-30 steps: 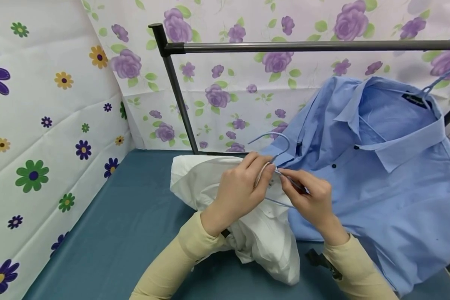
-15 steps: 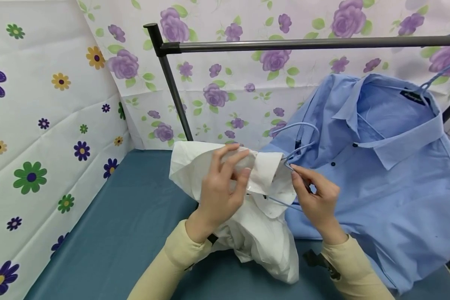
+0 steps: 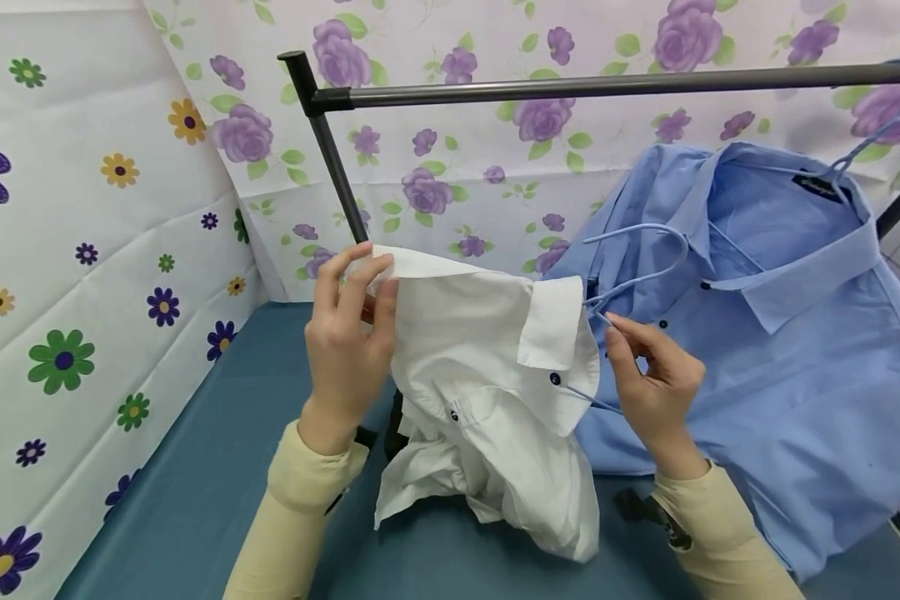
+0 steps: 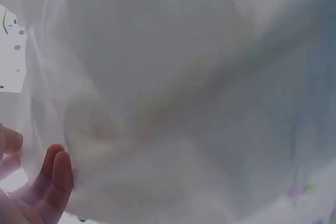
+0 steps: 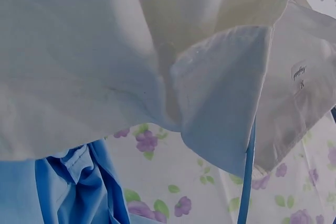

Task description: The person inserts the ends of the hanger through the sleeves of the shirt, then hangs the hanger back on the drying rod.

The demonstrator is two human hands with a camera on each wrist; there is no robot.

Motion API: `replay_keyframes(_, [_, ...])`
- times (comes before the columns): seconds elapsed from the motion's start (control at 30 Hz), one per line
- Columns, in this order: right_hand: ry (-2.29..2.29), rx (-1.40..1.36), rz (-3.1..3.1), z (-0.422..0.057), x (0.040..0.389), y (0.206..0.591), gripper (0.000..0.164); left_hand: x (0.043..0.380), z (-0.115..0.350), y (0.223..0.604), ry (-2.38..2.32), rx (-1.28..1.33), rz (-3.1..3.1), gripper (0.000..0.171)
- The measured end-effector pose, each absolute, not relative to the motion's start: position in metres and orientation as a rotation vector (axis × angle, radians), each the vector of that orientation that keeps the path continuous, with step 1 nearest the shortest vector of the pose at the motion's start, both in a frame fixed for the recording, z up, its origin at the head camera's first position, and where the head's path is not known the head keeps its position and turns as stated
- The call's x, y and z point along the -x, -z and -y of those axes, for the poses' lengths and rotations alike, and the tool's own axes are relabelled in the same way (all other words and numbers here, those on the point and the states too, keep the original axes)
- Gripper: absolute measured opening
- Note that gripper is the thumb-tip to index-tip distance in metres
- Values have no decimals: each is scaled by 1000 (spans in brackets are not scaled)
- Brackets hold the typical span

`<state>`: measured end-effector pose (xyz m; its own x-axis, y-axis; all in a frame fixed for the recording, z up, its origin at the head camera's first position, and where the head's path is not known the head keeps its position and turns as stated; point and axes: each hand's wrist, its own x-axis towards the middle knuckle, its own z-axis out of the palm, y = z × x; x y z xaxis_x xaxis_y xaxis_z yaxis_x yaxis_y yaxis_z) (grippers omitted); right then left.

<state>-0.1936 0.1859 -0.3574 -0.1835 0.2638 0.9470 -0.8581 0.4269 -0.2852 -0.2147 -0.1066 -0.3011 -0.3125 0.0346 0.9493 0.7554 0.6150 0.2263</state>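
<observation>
A white shirt (image 3: 465, 325) hangs bunched over the table, its collar toward the right and dark buttons showing. My left hand (image 3: 348, 342) pinches its upper left edge between thumb and fingers; the left wrist view is mostly filled by the pale cloth, with fingertips (image 4: 62, 174) at its side. Inside the shirt is a blue wire hanger (image 3: 675, 237), its hook sticking out past the collar. My right hand (image 3: 656, 375) pinches the hanger just below the hook. In the right wrist view, a hanger bar (image 5: 248, 177) emerges beside the collar (image 5: 226, 87).
A light blue shirt (image 3: 780, 375) hangs on another hanger at the right, close behind my right hand. Above runs a dark metal rack rail (image 3: 570, 87) with an upright at its left end. The teal tabletop (image 3: 232, 467) lies below, and flowered cloth (image 3: 435, 150) lines the back.
My left hand has let go near the hanger's neck and moved left to the shirt's far edge, spreading it. My right hand and the hanger have shifted slightly right, the hook rising.
</observation>
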Motion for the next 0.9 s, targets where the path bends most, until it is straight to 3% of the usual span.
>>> replay_keyframes(0.1, [-1128, -562, 1408, -186, 191, 357, 43, 219, 111, 292, 718, 631, 1779, 16])
replay_keyframes(0.33, [-1160, -556, 1401, -186, 192, 362, 42, 227, 112, 268, 652, 589, 1620, 25])
replay_keyframes(0.53, [-1192, -520, 1398, -187, 196, 371, 38, 219, 118, 239, 948, 633, 1726, 20])
replay_keyframes(0.9, [-1309, -431, 1358, -193, 201, 380, 27, 206, 130, 223, 1338, 767, 1960, 35])
